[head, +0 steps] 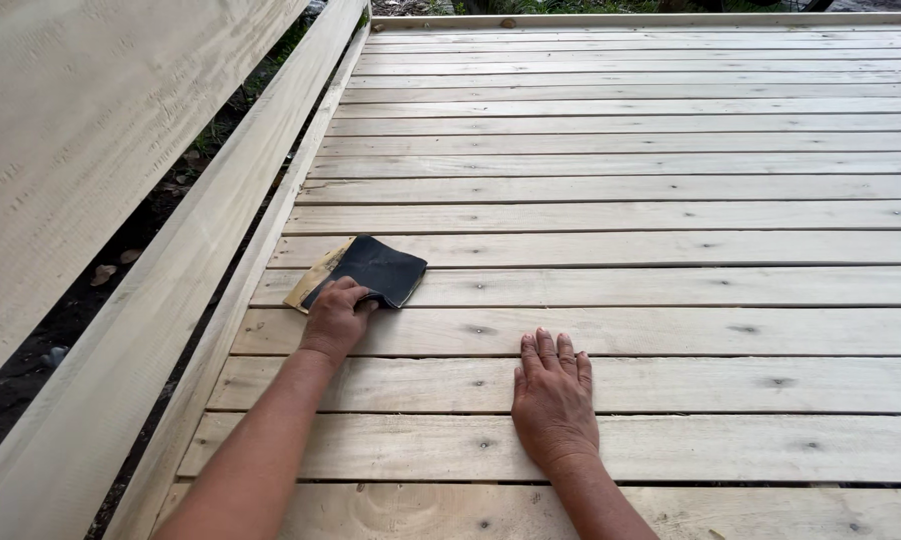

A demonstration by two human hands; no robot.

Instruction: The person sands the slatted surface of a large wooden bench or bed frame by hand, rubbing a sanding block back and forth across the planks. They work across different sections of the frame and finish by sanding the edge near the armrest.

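Sandpaper (370, 268) under left hand (335, 318)

open planks (670, 200) ahead, side rail (220, 230) left

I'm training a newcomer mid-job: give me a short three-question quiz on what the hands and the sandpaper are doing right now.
1. True or false: the left hand grips the dark sandpaper sheet.
2. Where does the right hand rest? A) on the side rail B) flat on the deck boards C) on the sandpaper
3. Fill in: the sandpaper lies near the deck's ____ edge.

Key: 1 true. 2 B; its fingers lie spread on the wooden deck boards, holding nothing. 3 left, beside the side rail.
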